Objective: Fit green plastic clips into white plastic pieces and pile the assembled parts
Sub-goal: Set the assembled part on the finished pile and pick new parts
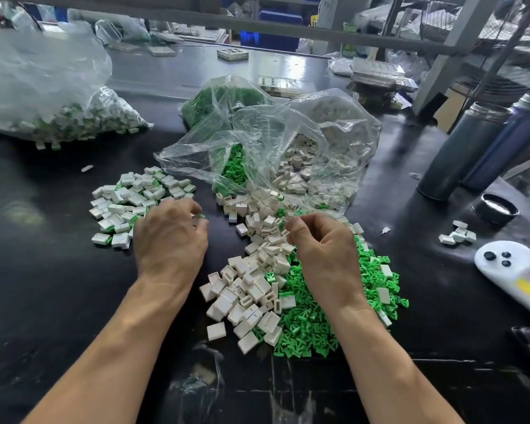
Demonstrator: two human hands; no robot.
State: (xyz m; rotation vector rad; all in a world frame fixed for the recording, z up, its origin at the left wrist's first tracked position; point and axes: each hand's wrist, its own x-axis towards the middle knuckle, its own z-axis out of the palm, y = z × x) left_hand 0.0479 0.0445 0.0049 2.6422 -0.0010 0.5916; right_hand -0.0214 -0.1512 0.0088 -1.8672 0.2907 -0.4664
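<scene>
Loose white plastic pieces (251, 289) lie heaped in the middle of the black table (58, 286), and a heap of green clips (312, 325) spreads to their right. A pile of assembled white-and-green parts (135, 200) sits to the left. My left hand (169, 237) hovers at that pile's right edge with its fingers curled round a part; only a green edge shows at the fingertips. My right hand (322, 246) is over the white pieces, fingers curled, thumb pressed to forefinger. What it pinches is hidden.
An open clear bag behind the hands holds green clips (233, 166) and white pieces (303, 166). A larger bag of assembled parts (74, 120) lies far left. On the right stand two flasks (465, 148), a black lid (496, 208), several white parts (458, 235) and a white handheld device (505, 261).
</scene>
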